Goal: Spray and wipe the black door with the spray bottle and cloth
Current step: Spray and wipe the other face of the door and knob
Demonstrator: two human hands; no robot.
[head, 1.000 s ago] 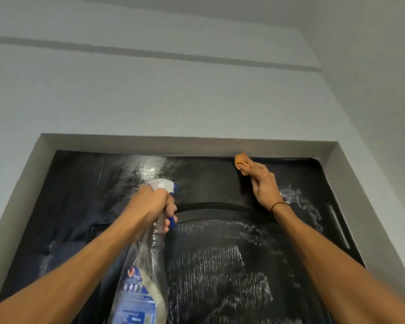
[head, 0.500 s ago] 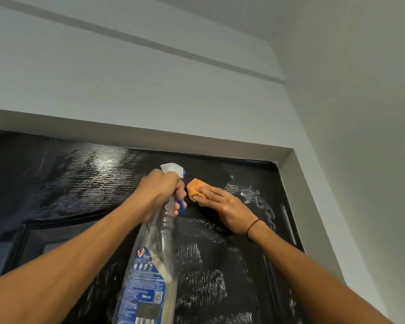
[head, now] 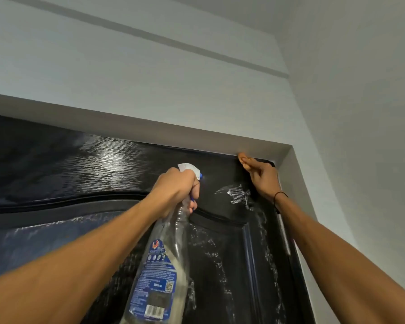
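We had our left hand (head: 173, 190) wrapped around the neck of the clear plastic spray bottle with the blue label (head: 158, 265), fingers curled under its white and blue trigger head (head: 190, 170), the nozzle aimed at the glossy black panelled door (head: 56, 164) ahead of the knuckles. The bottle's body hung down from that hand toward us, and it looked partly filled, so we judged it light enough for one hand, though the thin walls would flex if squeezed; the rigid neck below the trigger seemed the right place to hold it. Our right hand (head: 263, 181), with a thin dark band (head: 279, 195) at the wrist, pressed a small orange cloth (head: 241, 157) against the door's upper right corner, fingers extended over it, so that only a bit of fabric showed beyond the fingertips, touching the grey recessed frame (head: 262, 149) above. We took the cloth for soft and limp, best kept folded under flat fingers so it would not bunch or slip on the wet surface. White streaks of cleaner (head: 236, 195) lay just below and to the left of that hand, with more residue farther down toward the forearm. By our reckoning the top band was nearly wiped and those streaks remained to be done.
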